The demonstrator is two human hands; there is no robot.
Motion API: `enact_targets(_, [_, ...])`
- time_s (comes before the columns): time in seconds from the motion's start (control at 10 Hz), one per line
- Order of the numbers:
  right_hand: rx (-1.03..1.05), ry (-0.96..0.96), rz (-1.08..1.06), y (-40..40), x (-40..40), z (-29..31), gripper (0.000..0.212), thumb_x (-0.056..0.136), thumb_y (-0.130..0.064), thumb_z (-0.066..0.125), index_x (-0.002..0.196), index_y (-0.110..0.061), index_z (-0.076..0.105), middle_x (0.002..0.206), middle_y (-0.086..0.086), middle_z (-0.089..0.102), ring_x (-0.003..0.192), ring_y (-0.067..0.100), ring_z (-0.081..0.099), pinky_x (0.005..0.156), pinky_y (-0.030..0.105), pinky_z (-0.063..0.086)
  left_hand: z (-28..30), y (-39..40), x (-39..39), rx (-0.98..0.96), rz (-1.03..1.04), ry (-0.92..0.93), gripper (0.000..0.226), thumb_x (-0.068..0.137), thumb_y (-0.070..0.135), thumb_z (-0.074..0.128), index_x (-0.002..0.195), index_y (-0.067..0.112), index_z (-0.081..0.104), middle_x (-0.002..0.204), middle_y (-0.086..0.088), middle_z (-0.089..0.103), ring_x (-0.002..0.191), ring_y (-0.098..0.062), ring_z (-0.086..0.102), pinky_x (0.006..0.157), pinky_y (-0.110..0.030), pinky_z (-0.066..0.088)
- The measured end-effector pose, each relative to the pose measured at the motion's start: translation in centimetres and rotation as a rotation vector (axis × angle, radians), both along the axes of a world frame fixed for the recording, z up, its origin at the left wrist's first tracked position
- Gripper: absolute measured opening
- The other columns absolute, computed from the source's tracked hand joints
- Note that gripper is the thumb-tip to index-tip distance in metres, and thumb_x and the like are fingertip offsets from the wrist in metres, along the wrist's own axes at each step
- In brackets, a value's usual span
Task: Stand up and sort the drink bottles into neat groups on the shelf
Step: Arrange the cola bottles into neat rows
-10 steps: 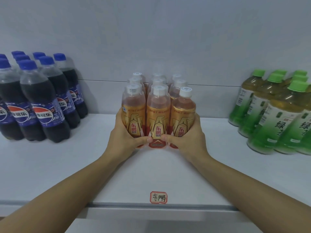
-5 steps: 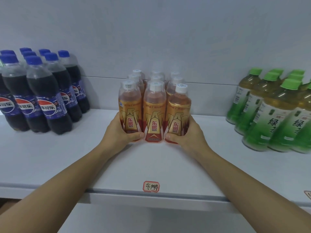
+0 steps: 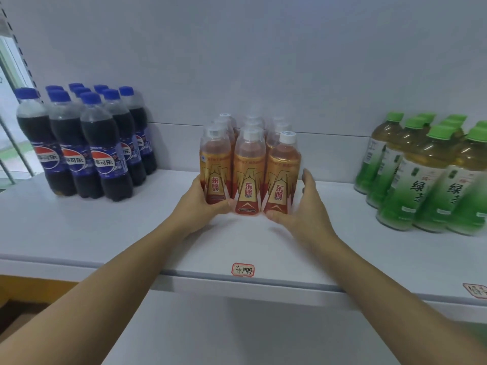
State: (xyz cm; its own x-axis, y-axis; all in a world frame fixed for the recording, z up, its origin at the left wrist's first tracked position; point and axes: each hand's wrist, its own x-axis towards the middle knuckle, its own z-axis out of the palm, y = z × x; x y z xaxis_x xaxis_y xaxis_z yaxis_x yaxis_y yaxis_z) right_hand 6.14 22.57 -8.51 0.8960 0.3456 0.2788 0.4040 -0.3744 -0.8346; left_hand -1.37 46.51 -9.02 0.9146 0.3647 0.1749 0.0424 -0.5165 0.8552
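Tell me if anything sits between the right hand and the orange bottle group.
Nothing visible does. The right hand is open beside the orange bottle group, its fingers just off the front right bottle, thumb near its base. The left hand already holds the front left bottle.

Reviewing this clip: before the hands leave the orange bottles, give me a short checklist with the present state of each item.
1. Orange bottles upright in a tight block: ok.
2. Block lined up above the handwritten tag: ok.
3. Cola bottles apart from the block: ok.
4. Green tea bottles apart from the block: ok.
5. Left hand off the bottles: not ok, it holds the front left one.
6. Right hand clear: cannot tell, thumb near a base.
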Motion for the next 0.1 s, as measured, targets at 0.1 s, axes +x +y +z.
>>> enact_targets(0.1, [-0.009, -0.093, -0.050, -1.77, -4.48, 0.48, 0.109, 0.077, -0.038, 0.087, 0.160, -0.033, 0.015, 0.164, -0.012, 0.028, 0.148, 0.009, 0.030, 0.119, 0.033, 0.029, 1.35, -0.66, -1.37, 0.104, 0.028, 0.070, 0.069, 0.089, 0.040, 0.075, 0.146, 0.024, 0.040, 0.137, 0.008, 0.061, 0.126, -0.019, 0.059, 0.109, -0.037, 0.044])
